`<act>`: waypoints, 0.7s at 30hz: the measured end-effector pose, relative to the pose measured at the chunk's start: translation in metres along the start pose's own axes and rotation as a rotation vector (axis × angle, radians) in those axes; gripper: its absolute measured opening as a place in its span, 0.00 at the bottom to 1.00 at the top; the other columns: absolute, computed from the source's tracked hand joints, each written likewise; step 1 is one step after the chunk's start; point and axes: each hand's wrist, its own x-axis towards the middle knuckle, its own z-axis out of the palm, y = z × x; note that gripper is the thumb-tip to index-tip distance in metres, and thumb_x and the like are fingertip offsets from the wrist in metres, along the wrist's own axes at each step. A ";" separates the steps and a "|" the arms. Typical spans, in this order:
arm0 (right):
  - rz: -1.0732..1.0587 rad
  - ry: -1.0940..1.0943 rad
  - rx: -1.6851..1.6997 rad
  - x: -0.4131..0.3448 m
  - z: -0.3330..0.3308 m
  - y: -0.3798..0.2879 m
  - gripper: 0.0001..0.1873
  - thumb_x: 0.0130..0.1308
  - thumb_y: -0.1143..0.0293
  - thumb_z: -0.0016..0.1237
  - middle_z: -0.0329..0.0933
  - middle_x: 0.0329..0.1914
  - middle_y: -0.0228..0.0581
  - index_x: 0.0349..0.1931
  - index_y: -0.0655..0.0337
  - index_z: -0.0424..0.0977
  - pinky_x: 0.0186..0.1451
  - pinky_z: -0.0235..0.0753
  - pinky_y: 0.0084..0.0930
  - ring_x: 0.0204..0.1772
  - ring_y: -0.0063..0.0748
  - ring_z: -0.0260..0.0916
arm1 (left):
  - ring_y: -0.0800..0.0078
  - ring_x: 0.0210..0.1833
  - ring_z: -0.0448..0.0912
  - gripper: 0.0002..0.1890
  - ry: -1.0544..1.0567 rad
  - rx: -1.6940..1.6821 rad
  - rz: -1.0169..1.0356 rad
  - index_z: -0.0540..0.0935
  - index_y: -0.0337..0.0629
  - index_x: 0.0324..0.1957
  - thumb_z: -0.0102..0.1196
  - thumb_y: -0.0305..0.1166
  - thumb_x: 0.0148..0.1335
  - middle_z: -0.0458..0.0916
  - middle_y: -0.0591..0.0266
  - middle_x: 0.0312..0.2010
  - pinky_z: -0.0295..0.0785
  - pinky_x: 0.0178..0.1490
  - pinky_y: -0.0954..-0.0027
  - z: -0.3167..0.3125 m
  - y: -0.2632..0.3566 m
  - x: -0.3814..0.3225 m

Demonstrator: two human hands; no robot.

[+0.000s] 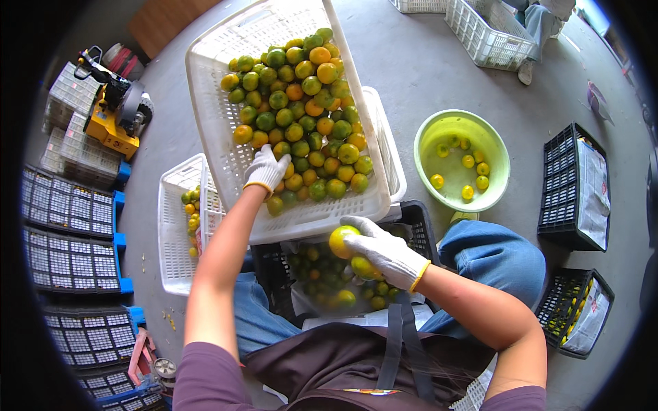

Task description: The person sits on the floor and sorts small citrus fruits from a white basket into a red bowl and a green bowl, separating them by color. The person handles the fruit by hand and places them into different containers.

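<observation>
A tilted white plastic crate in front of me holds many green-and-orange mandarins. At its near left part my left hand, in a white knit glove, reaches in among the fruit. Its fingertips touch mandarins, but whether they grip one is hidden. My right hand, also gloved, holds a yellow-green mandarin between thumb and fingers. A second mandarin shows under the palm. Below that hand, between my knees, stands a black plastic crate lined with paper, with more mandarins in it.
At right a green tub has several mandarins in it. A white crate with fruit is at left. Black crates line the right; stacked crates and a yellow pallet truck stand left. Another person's leg shows beside a far crate.
</observation>
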 end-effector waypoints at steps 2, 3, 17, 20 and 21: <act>-0.019 0.007 -0.133 0.000 0.000 0.000 0.35 0.68 0.49 0.44 0.69 0.61 0.47 0.71 0.57 0.57 0.51 0.77 0.24 0.48 0.31 0.77 | 0.42 0.54 0.77 0.38 0.070 -0.005 -0.068 0.69 0.35 0.59 0.56 0.57 0.57 0.76 0.37 0.55 0.72 0.59 0.52 0.030 -0.003 0.023; -0.023 0.028 -0.179 0.001 0.000 0.000 0.35 0.68 0.49 0.44 0.68 0.61 0.47 0.71 0.56 0.57 0.52 0.76 0.24 0.49 0.32 0.77 | 0.43 0.54 0.78 0.39 0.058 -0.030 -0.105 0.70 0.36 0.60 0.56 0.58 0.57 0.77 0.38 0.54 0.72 0.58 0.52 0.039 -0.006 0.030; -0.096 0.083 0.450 0.015 0.007 -0.003 0.26 0.72 0.56 0.43 0.69 0.57 0.42 0.67 0.54 0.62 0.36 0.81 0.28 0.43 0.28 0.73 | 0.72 0.59 0.73 0.32 -0.242 -0.957 0.579 0.69 0.42 0.59 0.59 0.15 0.49 0.75 0.62 0.52 0.68 0.65 0.71 -0.030 0.049 -0.170; -0.087 -0.011 0.495 0.008 0.005 -0.001 0.28 0.73 0.50 0.42 0.69 0.58 0.41 0.67 0.54 0.62 0.38 0.80 0.27 0.49 0.27 0.72 | 0.70 0.60 0.73 0.35 -0.298 -0.911 0.567 0.68 0.38 0.62 0.66 0.22 0.50 0.73 0.56 0.57 0.67 0.67 0.69 -0.048 0.056 -0.184; -0.023 -0.005 0.519 0.006 0.006 0.000 0.29 0.73 0.48 0.43 0.69 0.58 0.40 0.67 0.54 0.62 0.39 0.80 0.26 0.51 0.27 0.72 | 0.69 0.61 0.72 0.36 -0.310 -0.912 0.537 0.68 0.38 0.63 0.67 0.24 0.50 0.73 0.56 0.58 0.67 0.67 0.68 -0.051 0.059 -0.188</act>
